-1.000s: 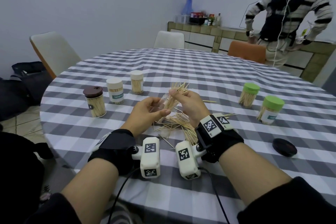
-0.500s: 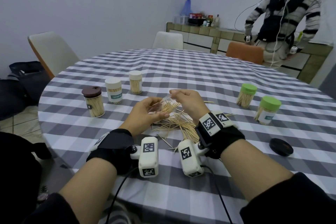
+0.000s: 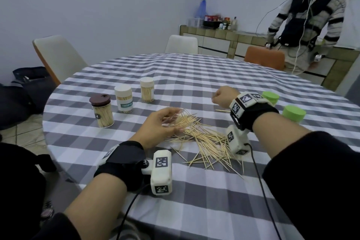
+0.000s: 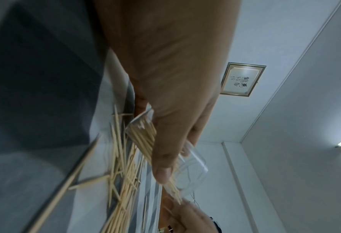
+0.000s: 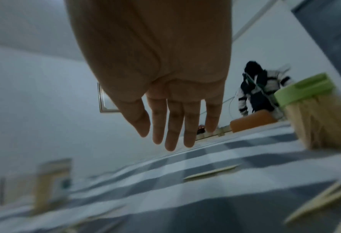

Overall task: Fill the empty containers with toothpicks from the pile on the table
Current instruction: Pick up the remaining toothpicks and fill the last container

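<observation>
Left hand (image 3: pixel 158 126) is gripping a clear container (image 4: pixel 145 138) tipped on its side at the near-left edge of the toothpick pile (image 3: pixel 206 142); thumb and fingers are curling round it, and a bundle of toothpicks is poking out of its open mouth toward the pile. In the left wrist view the thumb (image 4: pixel 163 159) is lying along the container's wall, with the loose sticks scattered just below on the checked tablecloth (image 3: pixel 194 200).

Further left on the table, three capped containers are standing upright and well apart from the hand: a brown-lidded jar (image 3: pixel 101 110), a white-lidded jar with a green label (image 3: pixel 123 98) and a cream-lidded jar (image 3: pixel 147 89), each showing toothpicks inside.

Moving right, the pile is spreading loosely between the two forearms, and a lone toothpick (image 3: pixel 222 111) is lying beyond it.

Right hand (image 3: pixel 223 97) is hovering above the cloth beyond the pile, holding nothing; the right wrist view is showing its fingers (image 5: pixel 173 126) extended and close together, though that frame is blurred. Just past it, two green-lidded jars (image 3: pixel 293 113) are standing partly hidden behind the wrist.

At far right a person in a striped top (image 3: pixel 303 25) is standing by the counter.
</observation>
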